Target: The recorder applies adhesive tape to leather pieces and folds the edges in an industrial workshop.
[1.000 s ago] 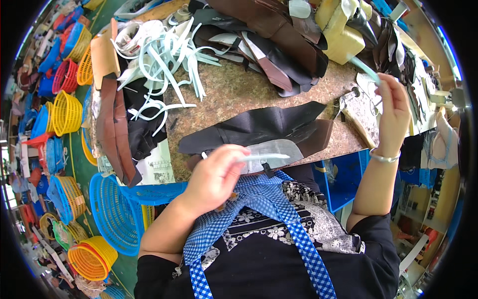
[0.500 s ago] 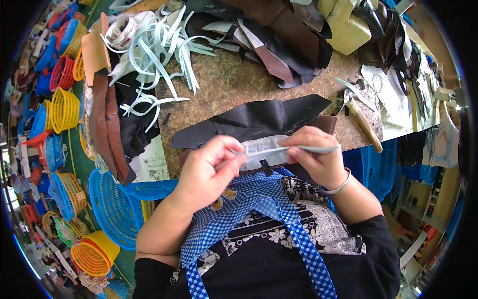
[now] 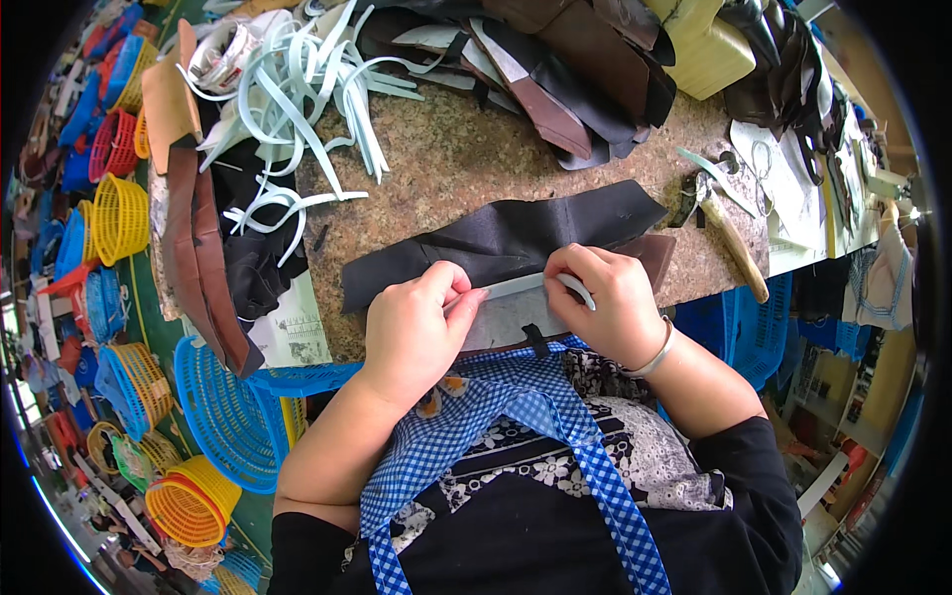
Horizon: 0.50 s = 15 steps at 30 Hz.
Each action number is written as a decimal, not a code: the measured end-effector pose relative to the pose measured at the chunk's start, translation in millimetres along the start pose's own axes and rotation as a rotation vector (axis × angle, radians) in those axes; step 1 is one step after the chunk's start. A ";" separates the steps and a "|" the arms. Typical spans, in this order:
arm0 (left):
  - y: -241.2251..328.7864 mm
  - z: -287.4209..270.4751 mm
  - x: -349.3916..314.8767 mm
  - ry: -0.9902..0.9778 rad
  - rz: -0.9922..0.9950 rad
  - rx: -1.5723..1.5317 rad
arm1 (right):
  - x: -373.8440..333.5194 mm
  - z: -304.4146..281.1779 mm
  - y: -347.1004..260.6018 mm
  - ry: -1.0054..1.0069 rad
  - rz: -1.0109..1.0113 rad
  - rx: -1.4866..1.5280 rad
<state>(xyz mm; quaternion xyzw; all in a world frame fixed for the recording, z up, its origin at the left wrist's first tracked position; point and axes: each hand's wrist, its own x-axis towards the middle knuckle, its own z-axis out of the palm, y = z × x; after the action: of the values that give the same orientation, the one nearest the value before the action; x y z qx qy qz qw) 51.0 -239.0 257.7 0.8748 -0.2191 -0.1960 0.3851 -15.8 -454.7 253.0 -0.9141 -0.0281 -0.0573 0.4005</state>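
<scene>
A narrow white strip (image 3: pixel 516 285) stretches between my two hands, along the fold of a dark leather piece. My left hand (image 3: pixel 416 315) pinches its left end between thumb and fingers. Near its other end, my right hand (image 3: pixel 603 297) is closed on the strip, and a short curled tail sticks out past the fingers. Beneath the strip lies a grey-white lining (image 3: pixel 501 319) at the table's front edge, with a small black tab (image 3: pixel 535 339) on it. The black leather piece (image 3: pixel 526 230) spreads flat just beyond my hands. Brown leather (image 3: pixel 654 256) shows at its right end.
A tangle of pale strips (image 3: pixel 307 99) lies at the far left beside folded brown leather (image 3: pixel 198 258). Stacked leather pieces (image 3: pixel 575 69) cover the back. A wooden-handled hammer (image 3: pixel 732 243) rests at the right. A blue basket (image 3: pixel 223 416) stands below the table's left front.
Both hands have brought the strip down from above onto the lining, next to the black leather. The right hand has turned over, fingers now pointing down.
</scene>
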 end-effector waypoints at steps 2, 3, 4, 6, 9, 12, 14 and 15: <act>1.0 2.2 1.5 0.010 0.020 0.047 | 0.0 1.1 0.9 0.020 0.004 -0.017; 1.0 3.4 1.1 0.039 0.039 0.075 | -0.7 0.8 0.8 -0.004 0.022 -0.030; 1.1 4.8 0.7 0.068 0.057 0.103 | -1.4 0.8 0.2 -0.028 0.040 -0.042; 0.1 12.7 2.6 0.102 0.086 0.181 | -0.1 0.3 -7.4 -0.043 -0.005 -0.215; 4.9 6.0 5.2 0.103 0.028 0.332 | 9.0 -3.2 -16.2 -0.043 -0.245 -0.397; -3.8 -0.1 2.0 0.110 -0.036 0.420 | 1.8 7.9 -9.9 -0.276 -0.607 -0.337; -9.5 -5.0 -5.7 0.128 -0.044 0.260 | -1.2 13.7 -7.3 -0.169 -0.588 -0.329; -20.2 -7.5 -11.2 0.139 -0.063 0.135 | -0.8 14.0 -10.9 -0.170 -0.593 -0.320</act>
<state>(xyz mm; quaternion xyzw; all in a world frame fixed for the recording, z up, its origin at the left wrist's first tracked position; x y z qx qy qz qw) 50.3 -216.3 249.0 0.9166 -0.1769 -0.1315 0.3334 -16.5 -437.0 251.4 -0.9189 -0.3162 -0.0985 0.2143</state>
